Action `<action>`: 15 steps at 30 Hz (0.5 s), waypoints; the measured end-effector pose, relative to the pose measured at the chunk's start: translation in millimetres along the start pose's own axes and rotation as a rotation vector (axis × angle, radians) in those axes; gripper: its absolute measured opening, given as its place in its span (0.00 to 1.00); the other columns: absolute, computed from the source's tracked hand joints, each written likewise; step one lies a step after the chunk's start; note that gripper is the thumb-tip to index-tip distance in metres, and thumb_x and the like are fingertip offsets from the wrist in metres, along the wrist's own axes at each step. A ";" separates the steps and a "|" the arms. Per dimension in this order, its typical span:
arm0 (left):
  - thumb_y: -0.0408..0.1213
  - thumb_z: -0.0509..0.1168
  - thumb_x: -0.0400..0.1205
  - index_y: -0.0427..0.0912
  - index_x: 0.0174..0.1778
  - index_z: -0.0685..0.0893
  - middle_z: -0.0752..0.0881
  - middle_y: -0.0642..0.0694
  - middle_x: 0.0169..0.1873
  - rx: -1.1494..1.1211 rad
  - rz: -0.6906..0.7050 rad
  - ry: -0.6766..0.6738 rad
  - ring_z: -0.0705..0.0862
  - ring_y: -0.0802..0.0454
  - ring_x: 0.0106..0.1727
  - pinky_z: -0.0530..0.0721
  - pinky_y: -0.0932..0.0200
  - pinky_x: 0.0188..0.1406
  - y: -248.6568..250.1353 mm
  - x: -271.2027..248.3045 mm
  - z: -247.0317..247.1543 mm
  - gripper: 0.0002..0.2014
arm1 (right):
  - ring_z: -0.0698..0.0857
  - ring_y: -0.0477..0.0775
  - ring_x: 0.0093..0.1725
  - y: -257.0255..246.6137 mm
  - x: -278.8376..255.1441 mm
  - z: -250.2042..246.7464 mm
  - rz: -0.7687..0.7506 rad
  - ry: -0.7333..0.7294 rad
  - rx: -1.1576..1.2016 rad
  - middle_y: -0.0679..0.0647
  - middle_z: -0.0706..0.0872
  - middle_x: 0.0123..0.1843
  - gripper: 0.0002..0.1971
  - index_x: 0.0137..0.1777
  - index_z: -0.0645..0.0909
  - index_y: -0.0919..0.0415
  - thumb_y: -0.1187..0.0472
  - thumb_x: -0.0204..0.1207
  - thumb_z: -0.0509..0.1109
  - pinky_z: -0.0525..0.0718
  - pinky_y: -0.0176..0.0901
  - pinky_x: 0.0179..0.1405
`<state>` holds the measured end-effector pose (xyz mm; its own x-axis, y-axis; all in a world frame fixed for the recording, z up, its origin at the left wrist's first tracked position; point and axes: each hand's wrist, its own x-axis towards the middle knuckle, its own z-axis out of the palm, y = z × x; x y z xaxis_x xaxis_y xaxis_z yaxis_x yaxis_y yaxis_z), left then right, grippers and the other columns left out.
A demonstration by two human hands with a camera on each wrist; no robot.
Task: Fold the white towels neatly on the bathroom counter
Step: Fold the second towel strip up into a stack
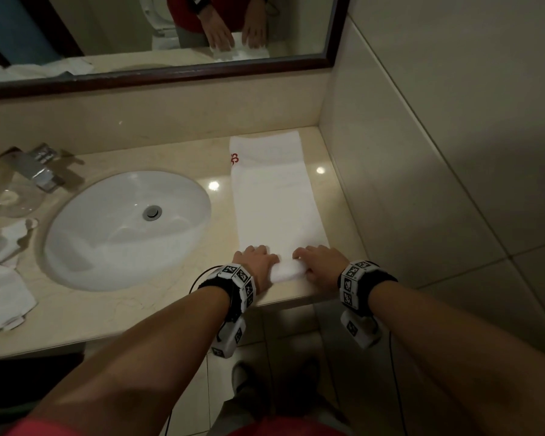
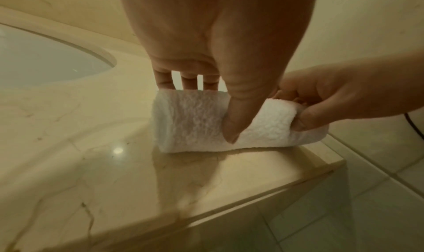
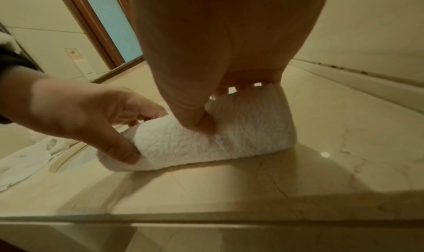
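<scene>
So from the head cam, there's a long white towel (image 1: 276,199) laid out in a strip on the beige counter (image 1: 107,313), right of the sink (image 1: 126,228), running from the near edge back toward the wall under the mirror (image 1: 170,36). Its near end is rolled up, and the left hand (image 1: 257,264) and right hand (image 1: 320,262) both sit on that roll, fingers curled over the top. A second, crumpled towel (image 1: 4,278) lies on the far left of the counter, with the faucet (image 1: 33,166) behind the sink. Left wrist cam: the thumb (image 2: 238,114) presses into the front of the roll (image 2: 195,121) while the fingers hook over the back, so it's gripping it. Right wrist cam shows the same deal, thumb (image 3: 201,121) dug into the roll (image 3: 241,138), fingers over the top.
</scene>
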<state>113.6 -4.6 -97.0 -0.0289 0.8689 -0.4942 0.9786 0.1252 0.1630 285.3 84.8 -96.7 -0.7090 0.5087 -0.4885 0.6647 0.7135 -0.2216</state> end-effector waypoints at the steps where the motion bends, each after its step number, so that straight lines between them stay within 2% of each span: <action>1: 0.50 0.64 0.79 0.57 0.65 0.79 0.79 0.48 0.57 -0.017 -0.001 -0.016 0.78 0.45 0.60 0.76 0.47 0.59 -0.3 1.5 -3.0 0.18 | 0.79 0.59 0.60 0.4 2.3 -1.9 0.010 -0.008 0.028 0.55 0.80 0.64 0.23 0.72 0.68 0.50 0.59 0.77 0.63 0.78 0.53 0.59; 3: 0.46 0.64 0.79 0.54 0.62 0.81 0.83 0.49 0.54 -0.069 -0.008 -0.044 0.83 0.46 0.56 0.80 0.51 0.55 -1.8 4.1 -9.9 0.15 | 0.81 0.58 0.56 1.7 6.8 -5.4 0.032 -0.028 0.081 0.55 0.81 0.61 0.21 0.70 0.68 0.50 0.58 0.78 0.63 0.79 0.51 0.55; 7: 0.39 0.69 0.76 0.50 0.56 0.74 0.86 0.46 0.51 -0.232 -0.050 -0.085 0.85 0.46 0.49 0.84 0.52 0.50 -11.8 12.5 -14.5 0.15 | 0.80 0.58 0.48 6.2 15.7 -10.8 0.079 -0.064 0.134 0.58 0.81 0.56 0.18 0.68 0.66 0.50 0.56 0.78 0.62 0.80 0.50 0.49; 9: 0.37 0.72 0.74 0.50 0.54 0.75 0.86 0.47 0.52 -0.284 -0.063 -0.100 0.84 0.47 0.50 0.84 0.53 0.51 -16.4 18.1 -15.0 0.16 | 0.80 0.60 0.48 7.4 19.7 -12.1 0.099 -0.067 0.122 0.59 0.79 0.55 0.18 0.67 0.67 0.50 0.55 0.78 0.62 0.80 0.51 0.50; 13: 0.36 0.75 0.75 0.45 0.61 0.81 0.84 0.47 0.56 -0.355 -0.079 -0.112 0.82 0.47 0.57 0.77 0.60 0.51 -24.4 32.0 -16.1 0.18 | 0.80 0.61 0.50 9.3 29.7 -13.2 0.108 -0.067 0.102 0.59 0.79 0.57 0.17 0.67 0.68 0.51 0.53 0.79 0.61 0.81 0.53 0.54; 15: 0.37 0.75 0.75 0.44 0.61 0.84 0.84 0.46 0.57 -0.358 -0.076 -0.107 0.82 0.48 0.58 0.76 0.61 0.52 -28.1 38.8 -16.7 0.18 | 0.78 0.60 0.55 10.1 35.4 -13.3 0.078 -0.051 0.079 0.58 0.78 0.61 0.17 0.67 0.70 0.53 0.55 0.79 0.60 0.78 0.52 0.57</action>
<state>81.7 33.6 -106.6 -0.0588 0.7979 -0.5999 0.8408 0.3636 0.4012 263.8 116.4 -104.9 -0.6428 0.5342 -0.5489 0.7351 0.6318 -0.2459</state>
